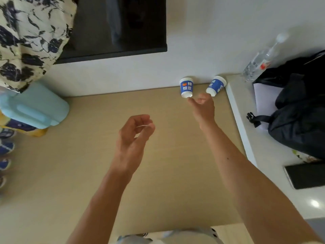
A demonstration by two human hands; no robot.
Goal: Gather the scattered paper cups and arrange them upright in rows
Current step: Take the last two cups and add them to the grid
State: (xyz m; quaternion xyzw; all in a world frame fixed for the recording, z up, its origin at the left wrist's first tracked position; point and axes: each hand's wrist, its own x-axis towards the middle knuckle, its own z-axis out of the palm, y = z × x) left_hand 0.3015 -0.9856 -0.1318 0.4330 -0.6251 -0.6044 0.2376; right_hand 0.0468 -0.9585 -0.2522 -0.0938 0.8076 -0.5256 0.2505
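— Where are the cups?
— The left cup (186,87) and the tilted cup (216,85) are at the table's (105,164) far right, by the wall.
— And the hands?
— The right hand (203,105) is just short of them, fingers apart. The left hand (134,132) hovers mid-table, loosely curled and empty.
— Anything around?
— A bottle (262,59), a black bag (299,111) and a phone (306,175) on the right, and a blue container (35,106) on the left.
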